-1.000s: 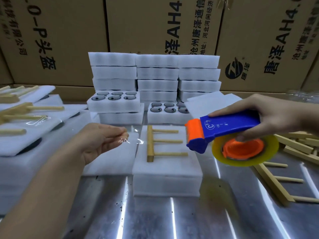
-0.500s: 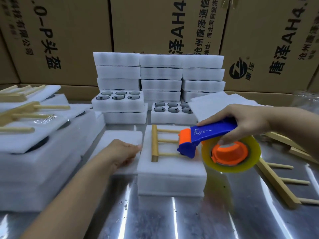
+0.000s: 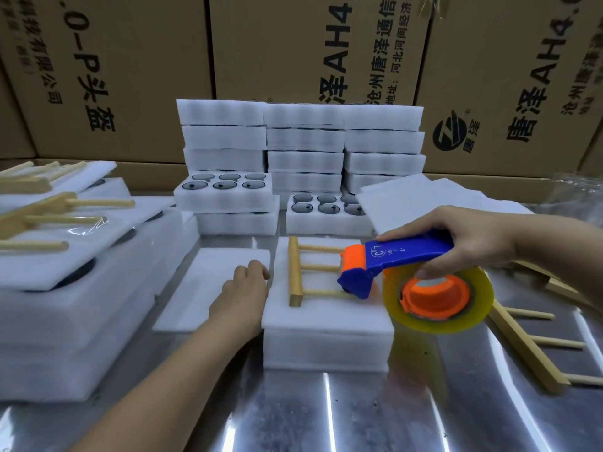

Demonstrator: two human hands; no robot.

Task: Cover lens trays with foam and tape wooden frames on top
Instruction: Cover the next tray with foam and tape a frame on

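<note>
Three foam stacks (image 3: 303,141) behind; right fingers (image 3: 408,231) grasp tape dispenser (image 3: 408,256) over wooden frame (image 3: 293,269); left fingers (image 3: 253,269) curled, hold unclear.

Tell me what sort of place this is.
Probably a packing bench in a warehouse or small factory: printed cardboard cartons stacked behind, piles of foam lens trays on a metal table, and a tape dispenser in the right hand.

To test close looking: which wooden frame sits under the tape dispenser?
The centre frame on the near foam; the others lie far left and right.
</note>
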